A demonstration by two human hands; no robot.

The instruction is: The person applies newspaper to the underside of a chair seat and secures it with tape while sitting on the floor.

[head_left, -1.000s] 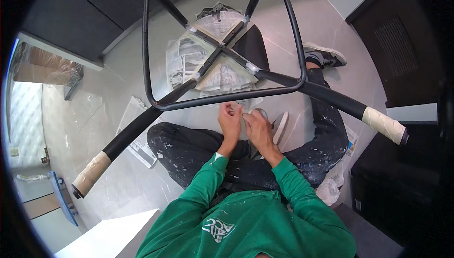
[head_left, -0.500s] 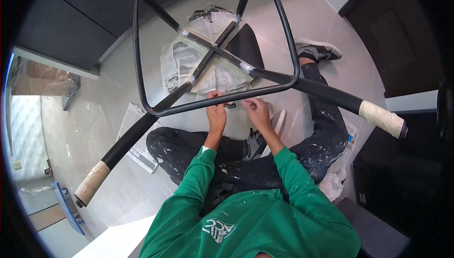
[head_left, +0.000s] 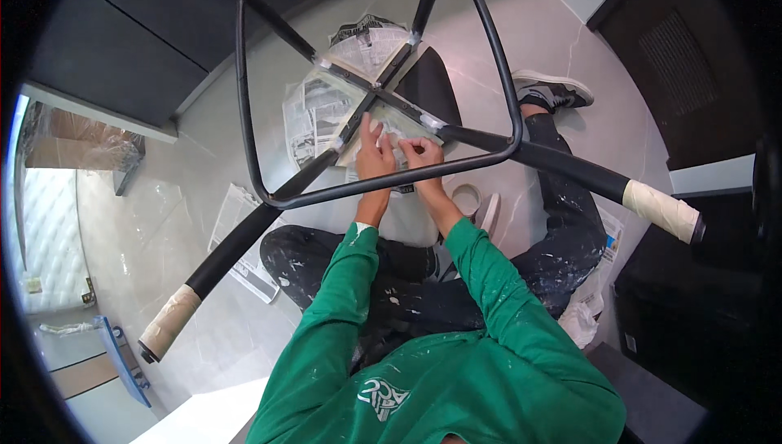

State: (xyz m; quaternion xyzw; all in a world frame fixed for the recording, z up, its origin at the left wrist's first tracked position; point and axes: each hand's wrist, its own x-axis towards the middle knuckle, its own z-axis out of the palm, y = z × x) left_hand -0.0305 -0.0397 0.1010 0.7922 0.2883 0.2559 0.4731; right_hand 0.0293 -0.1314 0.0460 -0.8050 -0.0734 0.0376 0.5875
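Note:
An upturned stool or chair stands before me, with black metal legs [head_left: 562, 163] and a black footrest ring [head_left: 247, 110]. Newspaper [head_left: 314, 114] and pale masking tape wrap its underside around the cross-shaped bracket [head_left: 366, 102]. My left hand [head_left: 375, 157] reaches through the ring, fingers stretched up against the covered seat beside one bracket arm. Close to its right, my right hand [head_left: 421, 160] has thumb and fingers pinched together at the paper; what lies between them is too small to make out. Beige tape wraps the leg ends [head_left: 661, 209].
A tape roll [head_left: 467, 198] lies on the floor right of my right wrist. Loose newspaper [head_left: 244, 244] is by my left knee, with a crumpled white sheet [head_left: 580, 323] by my right. Dark cabinets [head_left: 130, 37] line the far left; a plastic-wrapped box [head_left: 90, 138] sits beyond.
Both hands have moved farther away, from near the ring's front bar up to the papered seat. The left fingers have straightened. The view has shifted slightly.

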